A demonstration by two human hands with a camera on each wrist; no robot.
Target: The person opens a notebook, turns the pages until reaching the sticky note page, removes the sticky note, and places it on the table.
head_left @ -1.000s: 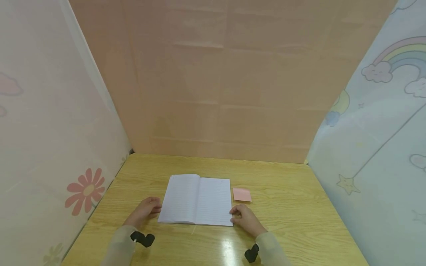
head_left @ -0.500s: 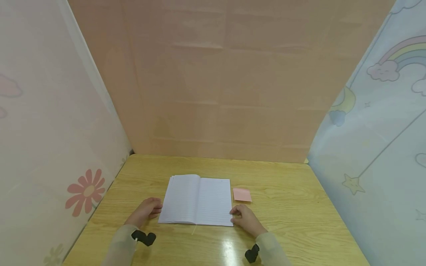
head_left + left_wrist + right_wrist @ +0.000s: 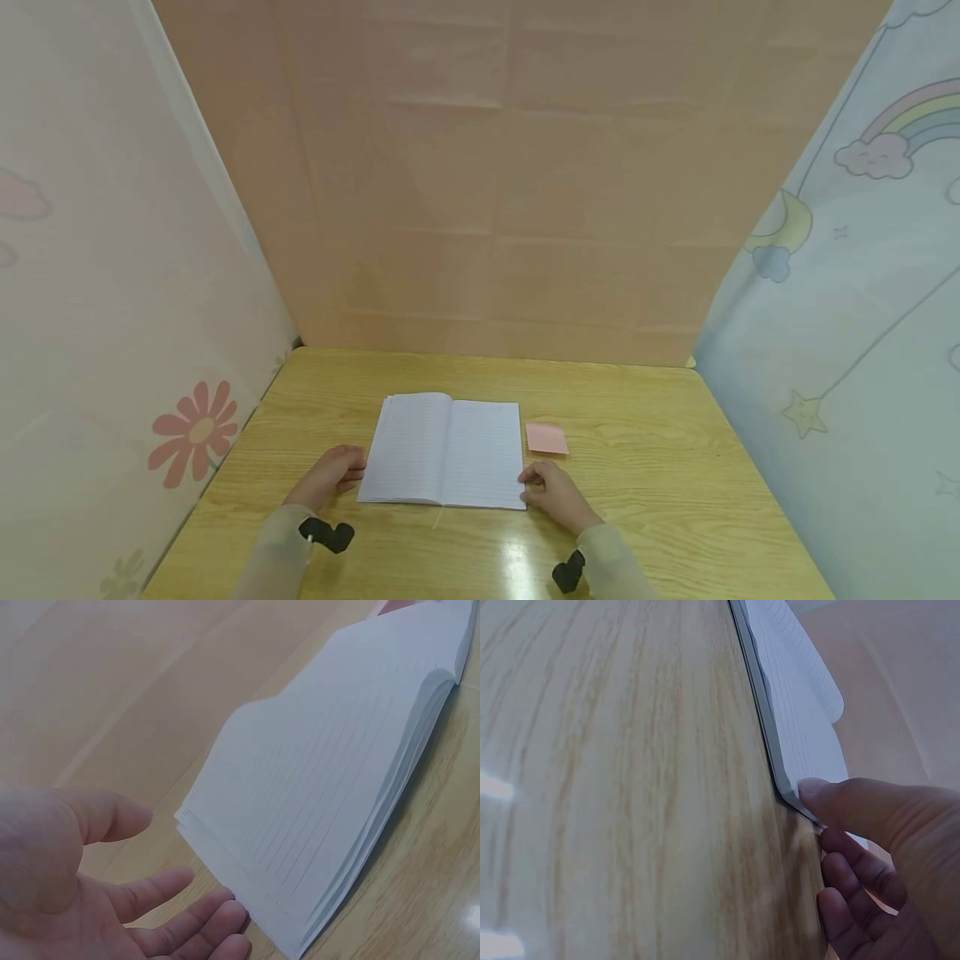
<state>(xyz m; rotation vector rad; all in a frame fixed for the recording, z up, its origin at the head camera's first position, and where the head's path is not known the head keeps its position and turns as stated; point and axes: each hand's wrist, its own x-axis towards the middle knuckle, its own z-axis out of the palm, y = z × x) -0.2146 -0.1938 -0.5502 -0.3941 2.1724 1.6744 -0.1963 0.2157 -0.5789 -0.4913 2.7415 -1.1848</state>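
An open notebook [image 3: 483, 454] with white lined pages lies on the wooden table. My left hand [image 3: 330, 477] is at its left side, palm turned inward and fingers loosely bent. In the left wrist view the fingertips [image 3: 238, 911] come right to the page edge, while the thumb stands apart from it. At the lower right edge is my right hand [image 3: 553, 493]. Its thumb [image 3: 817, 793] lies over the page margin near the corner, and the other fingers curl in at the edge, pinching it. Just right of the notebook sits a pink sticky note pad [image 3: 547, 438].
Behind the wooden table [image 3: 637, 467] rises a tan paper-like backdrop [image 3: 495, 183]. Pale printed panels border both sides, one with a red flower [image 3: 198, 431], the other with a rainbow. A black wrist mount [image 3: 327, 535] shows at the left cuff, another [image 3: 568, 572] at the right.
The head view has shifted very slightly, and the right panel's pattern has slid a little to the right. Both hands, the notebook and the sticky note pad keep nearly the same places.
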